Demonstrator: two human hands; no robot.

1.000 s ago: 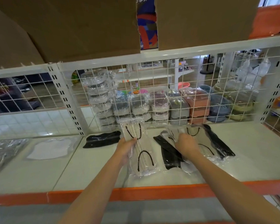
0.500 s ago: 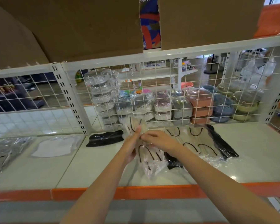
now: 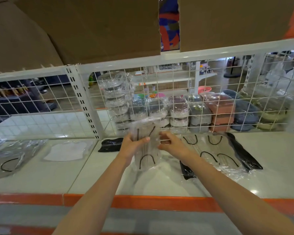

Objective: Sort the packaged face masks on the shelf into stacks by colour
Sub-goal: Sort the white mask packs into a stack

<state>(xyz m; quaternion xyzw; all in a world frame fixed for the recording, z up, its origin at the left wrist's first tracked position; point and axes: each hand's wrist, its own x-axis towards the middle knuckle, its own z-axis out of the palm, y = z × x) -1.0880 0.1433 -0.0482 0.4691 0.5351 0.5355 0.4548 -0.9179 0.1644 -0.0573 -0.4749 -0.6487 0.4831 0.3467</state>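
Clear-wrapped grey masks (image 3: 146,146) stand upright above the shelf (image 3: 270,184), just in front of the wire grid (image 3: 176,92); our left hand (image 3: 131,145) grips them, our right hand (image 3: 172,145) touches them, fingers relaxed.

Our two bare forearms reach up from the lower edge of the frame and converge near the centre. Our left hand (image 3: 132,146) sits just left of centre, palm turned inward, thumb laid across the front of a clear packet (image 3: 147,146) and fingers curled behind it, gripping it upright. Our right hand (image 3: 172,145) is just right of centre, back of the hand toward us, its fingers reaching leftward to the same packet's right edge.
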